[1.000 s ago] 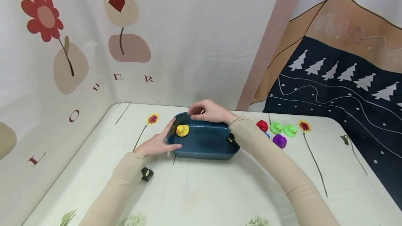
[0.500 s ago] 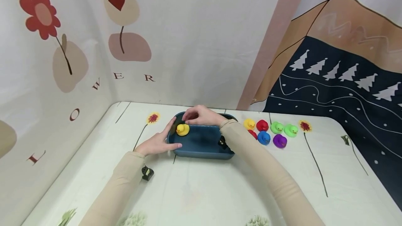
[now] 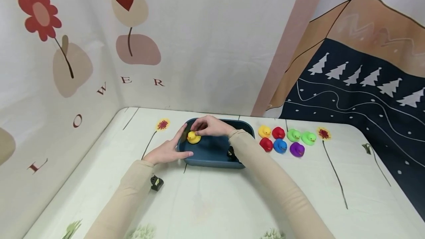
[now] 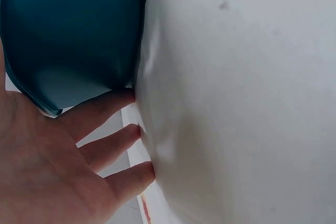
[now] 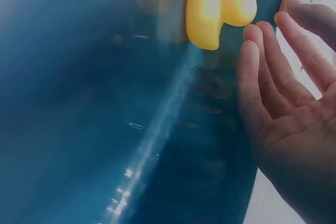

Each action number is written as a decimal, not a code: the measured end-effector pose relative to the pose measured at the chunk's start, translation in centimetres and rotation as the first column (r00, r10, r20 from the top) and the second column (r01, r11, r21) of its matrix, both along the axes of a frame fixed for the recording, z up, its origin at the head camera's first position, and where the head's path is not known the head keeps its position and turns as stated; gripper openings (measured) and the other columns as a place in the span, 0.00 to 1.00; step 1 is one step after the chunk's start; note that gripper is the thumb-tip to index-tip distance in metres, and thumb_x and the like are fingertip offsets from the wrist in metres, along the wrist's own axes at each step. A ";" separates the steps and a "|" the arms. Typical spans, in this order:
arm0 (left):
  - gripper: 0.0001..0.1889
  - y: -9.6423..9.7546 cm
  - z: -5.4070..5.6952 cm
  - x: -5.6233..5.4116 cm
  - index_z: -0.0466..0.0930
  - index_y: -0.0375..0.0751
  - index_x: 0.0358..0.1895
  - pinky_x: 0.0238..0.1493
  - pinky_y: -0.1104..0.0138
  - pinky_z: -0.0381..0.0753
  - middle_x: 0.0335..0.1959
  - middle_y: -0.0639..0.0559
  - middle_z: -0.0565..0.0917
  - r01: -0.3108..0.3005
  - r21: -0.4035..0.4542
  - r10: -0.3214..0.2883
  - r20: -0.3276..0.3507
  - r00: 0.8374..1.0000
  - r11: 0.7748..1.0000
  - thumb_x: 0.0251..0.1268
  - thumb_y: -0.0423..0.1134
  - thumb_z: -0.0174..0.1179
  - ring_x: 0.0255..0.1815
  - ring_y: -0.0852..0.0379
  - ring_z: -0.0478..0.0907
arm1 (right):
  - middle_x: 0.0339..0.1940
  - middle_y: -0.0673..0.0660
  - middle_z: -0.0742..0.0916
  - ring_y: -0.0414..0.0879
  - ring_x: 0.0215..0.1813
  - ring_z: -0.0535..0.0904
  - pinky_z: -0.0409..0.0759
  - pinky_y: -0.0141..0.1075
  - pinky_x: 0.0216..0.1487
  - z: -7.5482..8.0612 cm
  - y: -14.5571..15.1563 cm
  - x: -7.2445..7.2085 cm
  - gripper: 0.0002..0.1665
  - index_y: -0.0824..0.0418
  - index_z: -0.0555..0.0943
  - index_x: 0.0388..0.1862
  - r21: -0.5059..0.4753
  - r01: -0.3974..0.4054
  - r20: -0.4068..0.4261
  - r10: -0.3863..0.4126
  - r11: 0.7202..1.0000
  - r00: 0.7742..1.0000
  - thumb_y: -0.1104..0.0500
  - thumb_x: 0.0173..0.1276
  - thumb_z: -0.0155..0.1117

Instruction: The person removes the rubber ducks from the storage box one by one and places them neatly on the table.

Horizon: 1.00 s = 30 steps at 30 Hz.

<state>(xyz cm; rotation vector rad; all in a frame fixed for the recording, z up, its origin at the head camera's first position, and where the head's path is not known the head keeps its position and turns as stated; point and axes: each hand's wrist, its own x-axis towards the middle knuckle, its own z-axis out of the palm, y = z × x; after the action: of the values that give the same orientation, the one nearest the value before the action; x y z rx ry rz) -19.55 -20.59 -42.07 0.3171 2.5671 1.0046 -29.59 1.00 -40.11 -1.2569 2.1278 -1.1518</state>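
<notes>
A yellow rubber duck [image 3: 194, 137] is inside a dark blue oblong tub [image 3: 212, 164], near its left end. The shiny surface around the duck, which mirrors it in the right wrist view, looks like water. My right hand [image 3: 212, 125] reaches over the tub, its fingers bent down beside the duck. In the right wrist view those fingers [image 5: 249, 72] are fairly straight, close to the duck's head [image 5: 239, 4] and not wrapped round it. My left hand [image 3: 167, 152] rests spread against the tub's left end; the left wrist view shows its fingers [image 4: 100, 111] extended.
Right of the tub, several rubber ducks sit on the table: a yellow duck [image 3: 264, 131], red ones [image 3: 278, 132], a blue duck [image 3: 280, 145], green ones [image 3: 308, 138] and a purple duck [image 3: 297, 149]. A printed cloth wall [image 3: 199, 65] rises behind.
My right hand has moved left and down, from the tub's far rim to the yellow duck. Ducks its sleeve covered now show. My left hand has stayed put.
</notes>
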 end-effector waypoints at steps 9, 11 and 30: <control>0.56 0.1 -0.1 -0.1 0.25 0.63 0.77 0.36 0.57 0.68 0.28 0.42 0.75 0.003 -0.003 -0.003 -0.006 1.000 1.000 0.59 0.62 0.62 0.32 0.47 0.73 | 0.50 0.60 0.83 0.47 0.48 0.79 0.75 0.33 0.51 -1.4 -0.1 -0.6 0.16 0.70 0.79 0.54 -0.006 0.023 0.018 -0.023 1.000 1.000 0.67 0.69 0.60; 0.56 0.1 -0.1 -0.1 0.26 0.62 0.77 0.38 0.56 0.69 0.31 0.41 0.77 0.004 -0.004 -0.004 -0.011 1.000 1.000 0.59 0.62 0.62 0.33 0.47 0.73 | 0.51 0.60 0.82 0.47 0.49 0.78 0.75 0.33 0.52 -1.7 -0.1 -0.7 0.16 0.70 0.78 0.55 -0.007 0.023 0.031 -0.023 1.000 0.999 0.66 0.69 0.60; 0.56 0.1 0.1 0.0 0.26 0.59 0.77 0.42 0.53 0.70 0.34 0.41 0.79 0.008 0.014 -0.008 -0.022 1.000 1.000 0.59 0.62 0.62 0.36 0.46 0.74 | 0.53 0.59 0.80 0.50 0.49 0.75 0.76 0.35 0.49 -2.2 0.1 -0.3 0.16 0.68 0.78 0.54 0.021 -0.094 0.148 0.090 0.995 0.985 0.69 0.67 0.58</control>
<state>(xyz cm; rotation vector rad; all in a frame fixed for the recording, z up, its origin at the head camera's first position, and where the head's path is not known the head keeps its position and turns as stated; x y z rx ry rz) -19.51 -20.49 -42.01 0.3438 2.5770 1.0216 -29.88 1.13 -42.32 -1.2062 1.9519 -1.1354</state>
